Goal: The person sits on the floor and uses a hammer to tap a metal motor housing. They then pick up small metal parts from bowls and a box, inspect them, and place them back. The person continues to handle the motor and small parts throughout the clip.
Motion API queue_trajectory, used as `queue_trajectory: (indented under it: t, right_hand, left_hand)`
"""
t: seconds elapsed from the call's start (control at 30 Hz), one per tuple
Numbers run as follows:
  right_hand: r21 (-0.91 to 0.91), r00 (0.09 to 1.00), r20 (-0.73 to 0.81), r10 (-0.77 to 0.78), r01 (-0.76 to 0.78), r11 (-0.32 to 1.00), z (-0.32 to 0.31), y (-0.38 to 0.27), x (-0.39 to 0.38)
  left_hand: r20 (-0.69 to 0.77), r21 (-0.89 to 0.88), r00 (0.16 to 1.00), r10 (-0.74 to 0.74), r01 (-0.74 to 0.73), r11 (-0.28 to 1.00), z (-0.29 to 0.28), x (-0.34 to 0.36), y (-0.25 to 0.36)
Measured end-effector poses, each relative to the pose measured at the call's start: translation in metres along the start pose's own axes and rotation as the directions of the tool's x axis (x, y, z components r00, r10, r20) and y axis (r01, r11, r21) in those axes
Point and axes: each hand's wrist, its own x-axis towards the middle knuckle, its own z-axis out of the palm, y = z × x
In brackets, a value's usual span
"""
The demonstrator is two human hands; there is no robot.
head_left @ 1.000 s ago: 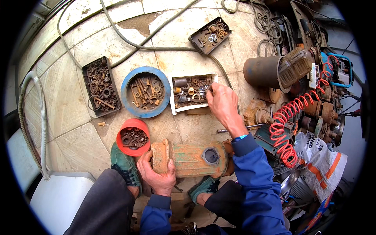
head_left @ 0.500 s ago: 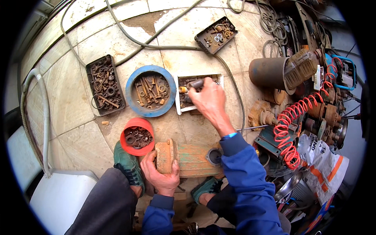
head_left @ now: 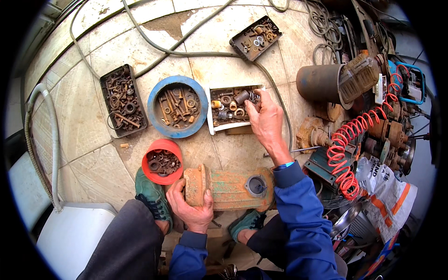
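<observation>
My left hand point(head_left: 190, 207) is wrapped round the flanged left end of a rusty, green-painted metal housing point(head_left: 231, 190), thumb on one side and fingers on the other. A round dark port point(head_left: 256, 185) opens on the housing's top near its right end. Beyond it, my right hand point(head_left: 267, 116) reaches over the right end of a white tray point(head_left: 233, 127) full of metal parts. Its thumb and index finger are apart, and I see nothing held between them. A dark metal cylinder point(head_left: 242, 97) lies in the tray beside the fingertips.
A red bucket point(head_left: 180, 175), a blue-rimmed round pan point(head_left: 153, 112) and a dark tray point(head_left: 139, 114) hold bolts, nuts and washers. Another dark tray point(head_left: 246, 55) lies farther off. Hoses cross the tiled floor. At right are a large cylinder point(head_left: 317, 84), a red coiled hose point(head_left: 343, 154) and machine parts.
My right hand has let go of the dark cylinder, which now lies in the white tray, and has shifted right. The housing's port is now uncovered. My left hand keeps its hold.
</observation>
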Motion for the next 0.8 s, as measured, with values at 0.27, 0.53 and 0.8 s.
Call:
queue_trajectory:
  t: [0.27,0.53,0.8]
  right_hand:
    - [-0.168,0.859,0.326,-0.396,0.464,0.870,0.009,-0.002,-0.009]
    - [-0.088,0.922,0.349,-0.166,0.208,0.974,-0.005,-0.017,0.010]
    - [0.002,0.958,0.269,-0.094,0.097,0.995,-0.045,0.001,0.035]
  left_hand:
    - [-0.004,-0.008,1.000,-0.003,0.003,1.000,0.000,-0.001,-0.002]
    - [-0.006,0.005,1.000,-0.004,0.004,1.000,0.000,0.002,0.001]
    - [-0.001,0.001,1.000,-0.008,0.008,1.000,-0.001,0.001,0.001]
